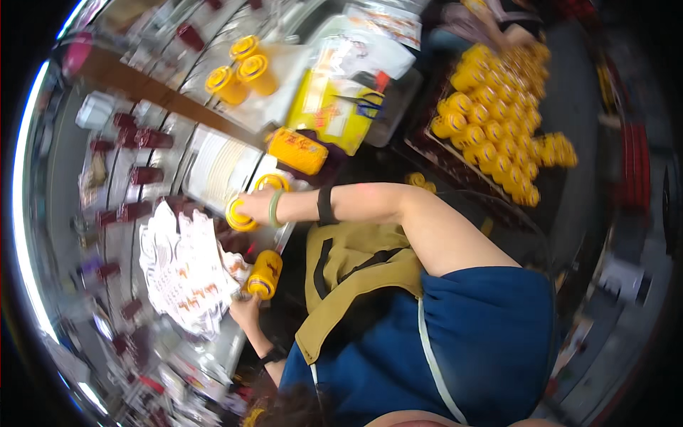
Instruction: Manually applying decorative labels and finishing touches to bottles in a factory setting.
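Note:
Lower left, my left hand (pixel 246 312) has its fingers wrapped round the base of a yellow bottle (pixel 265 273), which tilts over the table edge. My right hand (pixel 255 205), with a green bangle on its wrist, reaches across and is closed on a round yellow container (pixel 242 215). A second yellow container (pixel 273 183) stands right beside that hand. White printed label sheets (pixel 186 274) lie in a loose pile near both hands. Some of the picture is smeared by motion.
A stack of white strips (pixel 220 167) and a yellow bottle lying down (pixel 297 151) are close by. Scissors (pixel 366 103) rest on a yellow packet. Three yellow containers (pixel 245 75) stand farther off. Many yellow bottles (pixel 494 128) crowd a crate at right, near another person (pixel 491 21).

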`<state>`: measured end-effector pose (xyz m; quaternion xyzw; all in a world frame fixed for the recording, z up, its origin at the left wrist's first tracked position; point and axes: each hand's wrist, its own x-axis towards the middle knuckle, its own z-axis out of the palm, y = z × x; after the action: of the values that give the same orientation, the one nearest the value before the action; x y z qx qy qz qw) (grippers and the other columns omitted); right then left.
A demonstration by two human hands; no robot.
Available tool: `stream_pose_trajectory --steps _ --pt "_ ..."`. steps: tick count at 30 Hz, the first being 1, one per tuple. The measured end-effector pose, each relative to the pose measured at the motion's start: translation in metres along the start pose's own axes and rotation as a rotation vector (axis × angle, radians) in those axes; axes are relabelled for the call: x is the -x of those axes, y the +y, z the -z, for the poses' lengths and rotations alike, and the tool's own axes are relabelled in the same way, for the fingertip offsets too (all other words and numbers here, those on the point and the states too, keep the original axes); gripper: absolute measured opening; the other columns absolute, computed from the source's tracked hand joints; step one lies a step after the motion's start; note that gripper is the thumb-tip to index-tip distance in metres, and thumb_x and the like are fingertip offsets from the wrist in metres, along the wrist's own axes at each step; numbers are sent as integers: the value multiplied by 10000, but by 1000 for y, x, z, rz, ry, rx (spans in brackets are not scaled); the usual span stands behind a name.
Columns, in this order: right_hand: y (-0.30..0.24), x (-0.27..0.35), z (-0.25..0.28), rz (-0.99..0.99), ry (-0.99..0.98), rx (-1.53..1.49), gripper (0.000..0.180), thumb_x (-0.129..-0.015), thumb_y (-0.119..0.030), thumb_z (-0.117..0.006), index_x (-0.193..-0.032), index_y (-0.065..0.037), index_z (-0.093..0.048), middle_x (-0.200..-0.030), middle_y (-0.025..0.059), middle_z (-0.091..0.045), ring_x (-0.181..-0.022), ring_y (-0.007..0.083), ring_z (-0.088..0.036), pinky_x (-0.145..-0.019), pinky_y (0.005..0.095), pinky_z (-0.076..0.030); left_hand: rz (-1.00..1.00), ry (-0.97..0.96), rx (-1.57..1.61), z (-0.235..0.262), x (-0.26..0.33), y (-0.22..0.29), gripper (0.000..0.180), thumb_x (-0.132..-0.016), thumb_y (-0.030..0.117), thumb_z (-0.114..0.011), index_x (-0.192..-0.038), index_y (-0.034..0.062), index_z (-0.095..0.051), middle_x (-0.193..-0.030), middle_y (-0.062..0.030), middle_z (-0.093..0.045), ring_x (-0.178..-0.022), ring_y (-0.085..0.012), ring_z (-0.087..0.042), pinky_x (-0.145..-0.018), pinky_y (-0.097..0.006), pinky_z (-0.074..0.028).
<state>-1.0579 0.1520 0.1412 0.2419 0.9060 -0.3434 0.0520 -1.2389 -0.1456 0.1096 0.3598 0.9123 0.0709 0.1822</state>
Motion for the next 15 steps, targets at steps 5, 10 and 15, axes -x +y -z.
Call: stream_pose_trajectory --steps 5,10,15 --pt "10 103 41 -140 204 -248 261 -875 -87 -603 -1135 -114 -616 -1186 180 -566 -1016 392 -669 -835 496 -544 38 -108 188 -7 -12 -15 333 -651 242 -881 -807 -11 -730 -761 -139 -739 -711 -244 -722 -724 -386 -560" --pt "39 196 48 -302 356 -428 216 -895 -106 -578 -1097 -93 -655 -1183 163 -597 -1061 358 -667 -862 465 -547 -27 -77 61 1 20 15 361 -657 254 -888 -795 -43 -736 -755 -132 -741 -683 -227 -714 -697 -368 -557" --pt "86 288 32 -524 555 -413 160 -902 -106 -591 -1046 -42 -619 -1140 148 -584 -982 353 -670 -814 475 -544 -96 -185 9 20 41 80 310 -678 166 -893 -785 -76 -731 -726 -122 -735 -641 -166 -691 -628 -310 -533"
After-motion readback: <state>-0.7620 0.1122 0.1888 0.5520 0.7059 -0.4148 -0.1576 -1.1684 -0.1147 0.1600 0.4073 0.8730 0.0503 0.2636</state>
